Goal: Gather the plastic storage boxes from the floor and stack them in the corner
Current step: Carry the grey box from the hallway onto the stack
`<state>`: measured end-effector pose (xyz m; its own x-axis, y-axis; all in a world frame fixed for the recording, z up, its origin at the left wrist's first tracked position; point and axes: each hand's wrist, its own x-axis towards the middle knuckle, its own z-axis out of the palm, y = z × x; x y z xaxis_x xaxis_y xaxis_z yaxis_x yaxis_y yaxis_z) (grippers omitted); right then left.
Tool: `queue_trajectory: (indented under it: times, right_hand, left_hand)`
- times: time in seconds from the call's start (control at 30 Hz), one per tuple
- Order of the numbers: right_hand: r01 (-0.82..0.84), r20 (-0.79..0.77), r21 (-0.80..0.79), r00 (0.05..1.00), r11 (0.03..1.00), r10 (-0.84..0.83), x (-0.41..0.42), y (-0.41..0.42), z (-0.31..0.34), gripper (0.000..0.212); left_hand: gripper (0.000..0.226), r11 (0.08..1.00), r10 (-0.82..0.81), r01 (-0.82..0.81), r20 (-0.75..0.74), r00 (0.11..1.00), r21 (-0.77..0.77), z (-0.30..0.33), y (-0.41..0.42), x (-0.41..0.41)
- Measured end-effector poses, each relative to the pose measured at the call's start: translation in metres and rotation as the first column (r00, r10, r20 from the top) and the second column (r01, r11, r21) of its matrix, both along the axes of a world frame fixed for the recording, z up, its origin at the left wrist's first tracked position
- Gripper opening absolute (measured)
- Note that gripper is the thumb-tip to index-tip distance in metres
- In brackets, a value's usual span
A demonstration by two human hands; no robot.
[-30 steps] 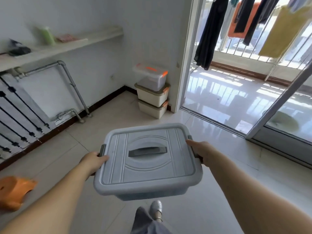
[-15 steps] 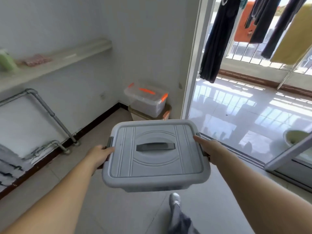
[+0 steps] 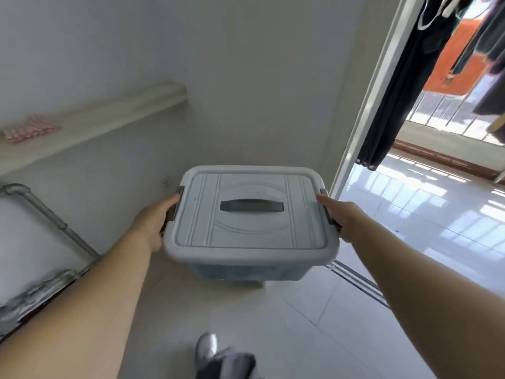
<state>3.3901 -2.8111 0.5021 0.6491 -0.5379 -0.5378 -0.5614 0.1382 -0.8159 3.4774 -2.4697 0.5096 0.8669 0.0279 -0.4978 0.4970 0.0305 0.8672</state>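
At the far left a grey pipe (image 3: 46, 214) bends down the wall and is cut off by the frame edge; its lower run is blurred. Above it a pale shelf (image 3: 109, 116) carries a pinkish item (image 3: 30, 131) too smeared to identify. The left hand (image 3: 154, 222) grips the left side of the grey storage box (image 3: 246, 214), thumb on the dark latch (image 3: 175, 205); the fingers curl beneath the rim, out of sight. The box is held level in the air, in the middle, before the wall corner, its lid on and a dark handle (image 3: 251, 206) lying flat. It hides whatever stands behind it. The right hand (image 3: 343, 217) grips the right side likewise, fingers hidden underneath. Below, a shoe (image 3: 206, 350) is partly cut off. At far right, dark clothing (image 3: 401, 86) hangs by the doorway.
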Motion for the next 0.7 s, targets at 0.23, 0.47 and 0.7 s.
queue_trajectory:
  times: [0.23,0.47,0.7]
  right_hand:
    - [0.235,0.001,0.138,0.971,0.962,-0.237,0.118,-0.023,-0.017,0.028]
    - [0.472,-0.076,0.152,0.882,0.869,-0.465,0.197,-0.017,-0.043,0.026]
    - [0.572,-0.09,0.13,0.82,0.81,-0.565,0.232,-0.006,-0.072,0.019]
  left_hand:
    - [0.028,0.978,-0.19,0.179,0.109,0.976,0.105,0.009,-0.054,0.167]
    - [0.058,0.87,-0.456,0.433,0.051,0.889,0.237,-0.013,-0.09,0.315]
    - [0.057,0.821,-0.53,0.519,-0.016,0.848,0.238,-0.054,-0.1,0.382]
